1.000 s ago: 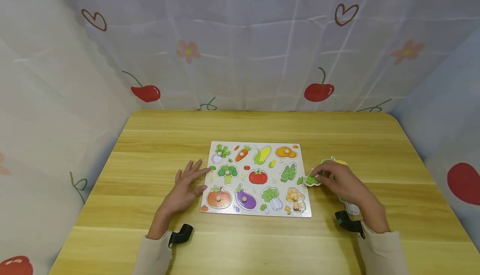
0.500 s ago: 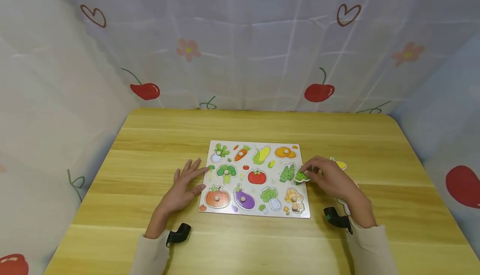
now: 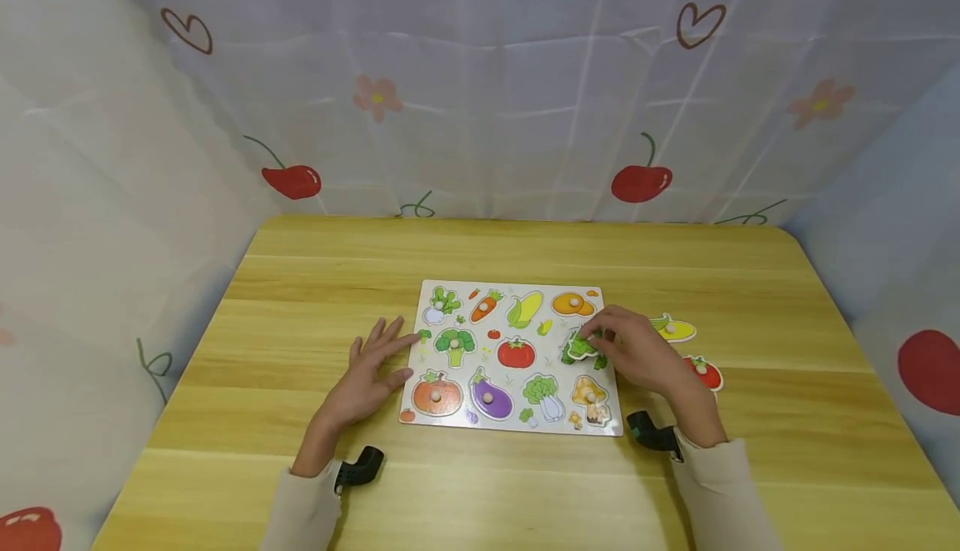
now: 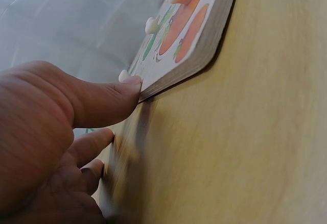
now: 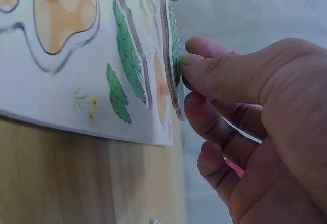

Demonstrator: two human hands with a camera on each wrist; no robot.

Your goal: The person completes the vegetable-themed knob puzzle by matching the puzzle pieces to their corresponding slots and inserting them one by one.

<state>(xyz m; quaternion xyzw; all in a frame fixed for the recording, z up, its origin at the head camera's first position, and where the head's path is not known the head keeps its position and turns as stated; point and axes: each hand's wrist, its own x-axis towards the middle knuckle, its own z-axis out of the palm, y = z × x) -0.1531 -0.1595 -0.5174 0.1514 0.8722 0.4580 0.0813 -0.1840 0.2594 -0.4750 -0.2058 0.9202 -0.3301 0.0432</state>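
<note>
A wooden vegetable peg puzzle board (image 3: 517, 384) lies flat on the table. My left hand (image 3: 363, 388) rests at its left side with fingers spread; in the left wrist view the thumb (image 4: 110, 99) touches the board's edge. Over the right part of the board, my right hand (image 3: 637, 353) pinches a green leafy puzzle piece (image 3: 581, 346) between thumb and fingers. That piece partly covers the green-leaf recess (image 5: 129, 55). The right wrist view shows it tilted and raised above the board. Its knob is hidden by the fingers.
Right of the board lie a corn piece (image 3: 678, 331) and a tomato piece (image 3: 707, 373); the right forearm partly hides something white-edged below them. Knobbed pieces such as the eggplant (image 3: 491, 397) and broccoli (image 3: 455, 347) sit in the board. A patterned curtain (image 3: 480, 117) stands behind the table.
My right hand has carried the green leafy piece leftward, from beside the board's right edge to over the green-leaf recess. The corn and tomato pieces have come into view. My left hand stays put.
</note>
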